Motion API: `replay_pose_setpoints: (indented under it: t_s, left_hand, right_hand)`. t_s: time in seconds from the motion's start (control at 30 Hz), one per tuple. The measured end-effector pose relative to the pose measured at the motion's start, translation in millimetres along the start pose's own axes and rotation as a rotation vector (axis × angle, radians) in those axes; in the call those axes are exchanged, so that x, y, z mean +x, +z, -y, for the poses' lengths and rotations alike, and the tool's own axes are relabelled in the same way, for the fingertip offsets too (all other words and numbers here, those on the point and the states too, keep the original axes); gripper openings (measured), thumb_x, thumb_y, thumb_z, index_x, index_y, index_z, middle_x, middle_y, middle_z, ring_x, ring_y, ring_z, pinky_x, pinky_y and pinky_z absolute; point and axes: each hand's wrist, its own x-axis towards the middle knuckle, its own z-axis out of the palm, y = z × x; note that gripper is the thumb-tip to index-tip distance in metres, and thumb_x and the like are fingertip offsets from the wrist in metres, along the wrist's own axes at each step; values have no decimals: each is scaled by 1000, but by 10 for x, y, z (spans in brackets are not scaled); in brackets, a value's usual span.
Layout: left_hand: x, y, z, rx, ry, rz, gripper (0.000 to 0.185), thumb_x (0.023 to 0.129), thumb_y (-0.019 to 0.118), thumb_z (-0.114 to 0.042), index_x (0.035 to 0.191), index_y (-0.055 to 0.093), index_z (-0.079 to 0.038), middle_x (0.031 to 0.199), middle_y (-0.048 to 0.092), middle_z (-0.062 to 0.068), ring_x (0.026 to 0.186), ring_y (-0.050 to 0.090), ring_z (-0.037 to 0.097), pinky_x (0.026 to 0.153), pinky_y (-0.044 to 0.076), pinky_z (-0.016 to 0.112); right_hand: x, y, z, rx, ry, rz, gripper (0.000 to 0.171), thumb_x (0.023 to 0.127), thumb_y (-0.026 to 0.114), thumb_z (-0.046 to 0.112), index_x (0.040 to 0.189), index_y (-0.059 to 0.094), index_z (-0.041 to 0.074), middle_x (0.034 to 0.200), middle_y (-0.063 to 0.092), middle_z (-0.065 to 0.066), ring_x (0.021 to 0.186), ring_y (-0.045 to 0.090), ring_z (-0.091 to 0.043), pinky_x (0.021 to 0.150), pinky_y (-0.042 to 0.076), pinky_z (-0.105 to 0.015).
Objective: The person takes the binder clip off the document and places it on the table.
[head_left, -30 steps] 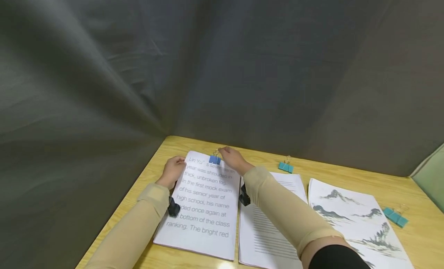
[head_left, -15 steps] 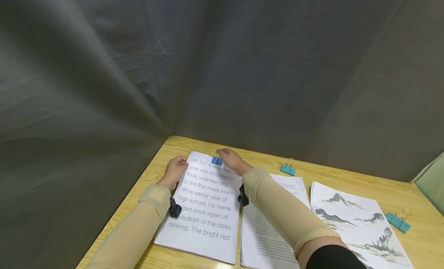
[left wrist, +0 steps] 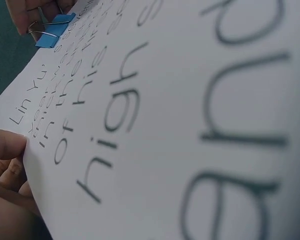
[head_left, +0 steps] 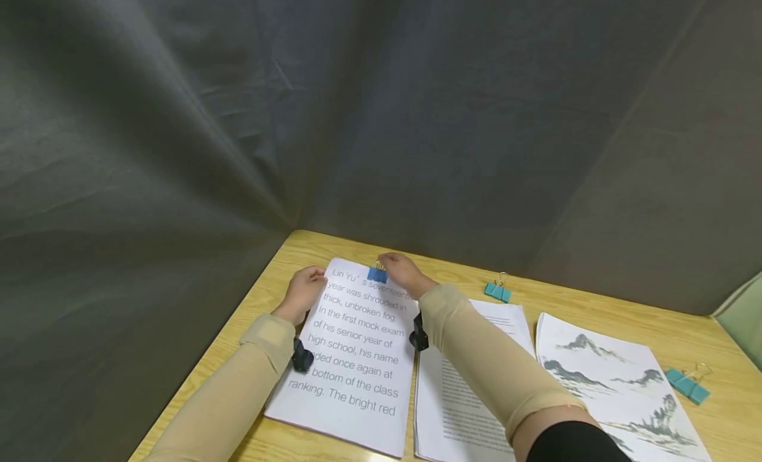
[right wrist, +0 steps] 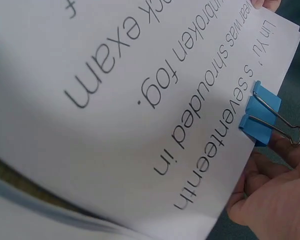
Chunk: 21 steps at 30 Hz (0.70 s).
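Note:
A blue binder clip [right wrist: 262,114] sits on the top edge of a stack of paper [head_left: 351,356] printed in large text. My right hand [head_left: 402,275] holds the clip at its wire handles. In the right wrist view its thumb meets the end of the upper handle, and the fingers curl beneath the clip, partly hidden. My left hand [head_left: 303,293] pinches the stack's left edge near the top corner. In the left wrist view the thumb [left wrist: 7,144] lies at the paper's edge, with the other fingers curled below.
A second text stack [head_left: 470,409] lies to the right, partly under my right forearm. Beyond it is a stack with a mountain ink painting [head_left: 619,376]. One teal binder clip [head_left: 497,291] stands behind the second stack; another teal clip [head_left: 687,386] is beside the painting. A dark curtain [head_left: 417,118] hangs behind the wooden table [head_left: 309,243].
The head view has shifted slightly, so the table things appear a little farther right. Both hands keep their places at the blue binder clip and the stack's left edge.

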Motion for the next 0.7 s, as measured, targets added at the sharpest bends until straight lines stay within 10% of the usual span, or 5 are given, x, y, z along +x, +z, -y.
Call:
replay_pose_setpoints:
  t_s: [0.7]
  left_hand:
    - [-69,-40,5,-4,-7,-10,30,106,50,-6,132,61,3,127,64,22,113,61,33,100,48,47]
  right_hand:
    - [-27,-173,50,261,101,119,45,105,57,22,138,56,-8,143,56,-21,135,50,-38,119,28,-49]
